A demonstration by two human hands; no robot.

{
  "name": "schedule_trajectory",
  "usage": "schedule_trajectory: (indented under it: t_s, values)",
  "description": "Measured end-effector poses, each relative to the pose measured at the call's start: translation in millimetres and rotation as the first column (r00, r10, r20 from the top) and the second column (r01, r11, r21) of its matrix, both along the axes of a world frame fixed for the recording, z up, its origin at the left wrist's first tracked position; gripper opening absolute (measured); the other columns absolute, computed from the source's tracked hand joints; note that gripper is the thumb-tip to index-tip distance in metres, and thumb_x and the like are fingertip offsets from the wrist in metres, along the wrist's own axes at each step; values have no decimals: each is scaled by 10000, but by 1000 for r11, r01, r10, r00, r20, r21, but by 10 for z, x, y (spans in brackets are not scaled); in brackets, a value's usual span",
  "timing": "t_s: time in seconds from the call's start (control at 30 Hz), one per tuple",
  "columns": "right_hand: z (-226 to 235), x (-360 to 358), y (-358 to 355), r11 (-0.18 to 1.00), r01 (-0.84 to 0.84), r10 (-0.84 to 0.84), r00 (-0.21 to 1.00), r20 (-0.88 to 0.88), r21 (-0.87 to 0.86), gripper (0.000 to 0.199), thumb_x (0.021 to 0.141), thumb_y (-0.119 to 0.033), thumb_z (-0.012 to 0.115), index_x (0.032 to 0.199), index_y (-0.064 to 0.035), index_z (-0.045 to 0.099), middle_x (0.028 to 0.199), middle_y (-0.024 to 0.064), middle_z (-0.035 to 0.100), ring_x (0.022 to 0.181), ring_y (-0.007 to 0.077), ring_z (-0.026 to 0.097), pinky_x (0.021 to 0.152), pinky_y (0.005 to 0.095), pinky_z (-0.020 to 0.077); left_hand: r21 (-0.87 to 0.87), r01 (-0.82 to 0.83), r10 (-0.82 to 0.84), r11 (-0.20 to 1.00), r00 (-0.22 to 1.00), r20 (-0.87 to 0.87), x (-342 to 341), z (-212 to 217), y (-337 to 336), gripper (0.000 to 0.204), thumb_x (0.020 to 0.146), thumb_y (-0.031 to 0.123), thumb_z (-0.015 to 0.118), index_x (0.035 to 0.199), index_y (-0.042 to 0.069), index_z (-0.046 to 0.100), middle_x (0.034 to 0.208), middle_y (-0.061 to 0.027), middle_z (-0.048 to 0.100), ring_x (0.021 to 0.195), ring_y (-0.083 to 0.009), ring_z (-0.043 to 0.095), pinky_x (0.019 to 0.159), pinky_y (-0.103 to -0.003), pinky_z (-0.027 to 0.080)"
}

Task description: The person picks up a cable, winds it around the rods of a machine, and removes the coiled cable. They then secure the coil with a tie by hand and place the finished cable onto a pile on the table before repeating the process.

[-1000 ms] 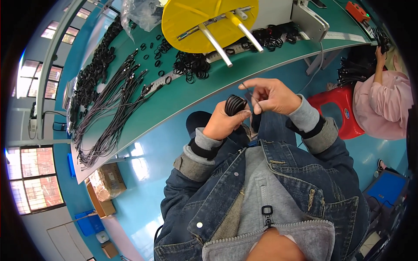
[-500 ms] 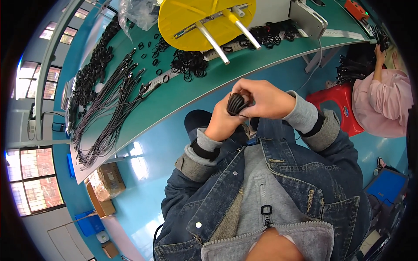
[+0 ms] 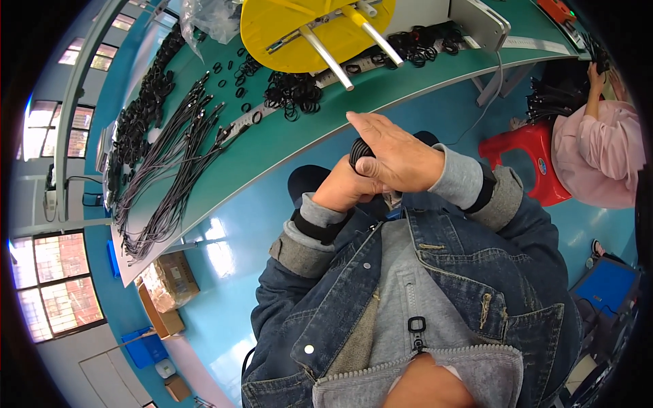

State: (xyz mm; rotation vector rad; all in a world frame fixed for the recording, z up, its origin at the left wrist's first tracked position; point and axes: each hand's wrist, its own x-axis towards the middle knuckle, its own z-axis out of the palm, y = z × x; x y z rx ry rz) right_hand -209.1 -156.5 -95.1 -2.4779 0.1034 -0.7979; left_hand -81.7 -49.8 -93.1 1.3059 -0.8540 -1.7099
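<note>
Black coiled cable (image 3: 358, 151) sits pinched between both hands above the lap — left hand (image 3: 345, 189) grips it from below, right hand (image 3: 398, 158) wraps over, keeping its loops together.

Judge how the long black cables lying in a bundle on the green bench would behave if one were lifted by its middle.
The black cables lie in loose curves, so one would probably sag and dangle. They look thin, so likely light. Overlapping neighbours may drag along.
</note>
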Motion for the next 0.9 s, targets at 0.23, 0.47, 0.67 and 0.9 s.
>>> schedule_trajectory:
  t_s: [0.23,0.47,0.67,0.9]
  values:
    - [253,-78,-334,873,55,138,925,-354,485,544,946,-447,243,1066,11,511,953,200,575,822,331,584,736,384,462,141,-106,174,984,713,-679,16,16,-21,391,816,229,597,1120,54,426,847,-78,505,590,-123,441,451,-197,317]
    - [144,-45,-350,906,-31,168,942,-290,422,410,933,-377,345,849,-33,552,698,144,589,605,339,558,558,399,442,-40,-109,85,993,917,-390,12,-9,-39,428,785,144,574,1160,28,406,891,-81,505,609,-134,450,508,-218,358]
    - [124,20,-53,988,147,-125,936,-329,45,259,810,-298,546,805,-40,547,655,154,588,580,368,556,523,432,434,-459,14,160,888,928,336,-219,-67,-81,508,637,84,687,1061,-34,433,857,-106,577,782,-170,563,654,-293,462]
    - [135,181,286,969,224,-236,964,-120,-107,196,781,-222,590,727,-44,528,616,155,574,550,330,564,479,398,435,-598,-248,610,762,585,535,-354,-297,-1,266,708,142,626,906,-4,525,795,-198,601,758,-366,597,639,-412,478]
